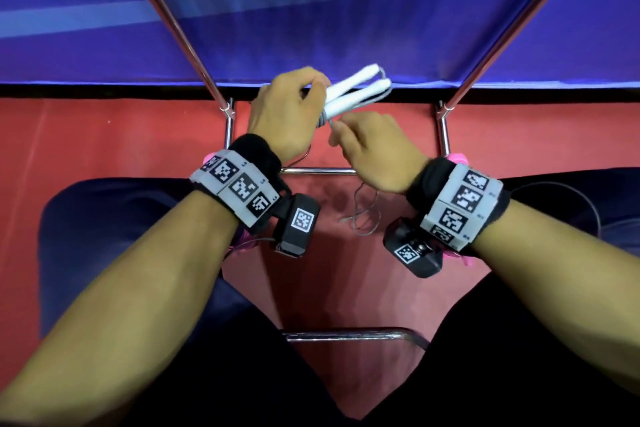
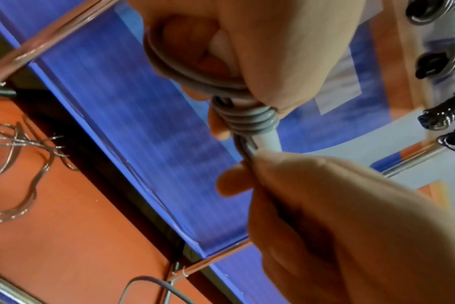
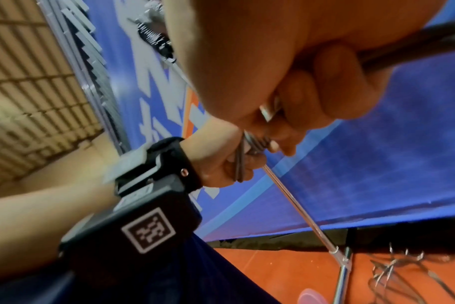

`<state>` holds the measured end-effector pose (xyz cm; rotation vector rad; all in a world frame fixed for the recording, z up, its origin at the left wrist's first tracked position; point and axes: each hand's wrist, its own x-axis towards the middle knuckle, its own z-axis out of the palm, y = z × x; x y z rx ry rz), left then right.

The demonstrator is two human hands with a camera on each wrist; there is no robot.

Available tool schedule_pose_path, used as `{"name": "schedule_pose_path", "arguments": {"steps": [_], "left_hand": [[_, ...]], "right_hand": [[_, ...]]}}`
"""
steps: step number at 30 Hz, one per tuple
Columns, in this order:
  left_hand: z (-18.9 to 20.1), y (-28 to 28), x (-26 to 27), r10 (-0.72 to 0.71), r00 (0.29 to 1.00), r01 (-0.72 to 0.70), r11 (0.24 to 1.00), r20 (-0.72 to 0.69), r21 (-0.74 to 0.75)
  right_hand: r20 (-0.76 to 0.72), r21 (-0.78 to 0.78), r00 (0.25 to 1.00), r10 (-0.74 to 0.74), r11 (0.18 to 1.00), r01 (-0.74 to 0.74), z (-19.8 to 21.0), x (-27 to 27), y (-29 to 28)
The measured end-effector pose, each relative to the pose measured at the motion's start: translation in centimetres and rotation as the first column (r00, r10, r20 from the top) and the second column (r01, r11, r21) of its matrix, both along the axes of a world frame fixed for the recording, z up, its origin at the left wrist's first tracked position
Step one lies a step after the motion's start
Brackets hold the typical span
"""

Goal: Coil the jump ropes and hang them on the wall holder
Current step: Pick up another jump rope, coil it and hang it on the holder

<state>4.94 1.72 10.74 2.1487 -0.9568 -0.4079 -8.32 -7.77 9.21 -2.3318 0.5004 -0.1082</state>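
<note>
While your left hand (image 1: 287,111) clasps two white plastic jump-rope handles (image 1: 349,90), your right hand (image 1: 374,152) pinches their thin grey cord (image 1: 322,118).

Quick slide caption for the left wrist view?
Left hand grips the white handles, grey rope wound around them; right hand pinches the rope just below.

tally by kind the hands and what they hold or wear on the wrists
hands (left hand, right hand): 2
white handles: 2
grey rope: 1
black wrist cameras: 2
total: 7
</note>
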Motion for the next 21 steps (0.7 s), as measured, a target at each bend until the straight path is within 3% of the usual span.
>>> {"name": "schedule_pose_path", "arguments": {"steps": [2,5,8,12,15,21], "left_hand": [[0.0,0.1,-0.3,-0.039,0.997,0.031,0.992,0.061,0.126],[0.0,0.2,-1.1,-0.168,0.98,0.124,0.934,0.107,0.336],[-0.3,0.4,-1.8,-0.302,0.95,0.231,0.854,0.081,0.465],[0.7,0.2,-1.8,-0.444,0.893,0.375,0.823,0.073,0.427],[1.6,0.3,-2.0,-0.511,0.858,0.471,0.82,0.046,0.324],[1.8,0.9,-2.7,-0.477,0.873,0.487,0.859,-0.1,0.159]], "right_hand": [[-0.039,-0.113,0.993,0.107,0.987,-0.111,-0.1,-0.3,0.3],[-0.182,-0.301,0.942,0.282,0.896,-0.327,0.2,-0.8,0.7],[-0.252,-0.292,0.907,0.337,0.867,-0.403,1.6,-0.8,-0.2],[-0.144,-0.158,0.956,0.255,0.948,-0.277,3.4,-1.2,-3.1],[-0.046,0.077,0.989,0.142,0.987,-0.138,3.9,-1.8,-4.2],[0.042,0.515,0.996,0.078,0.852,-0.088,3.4,-2.0,-5.3]]}}
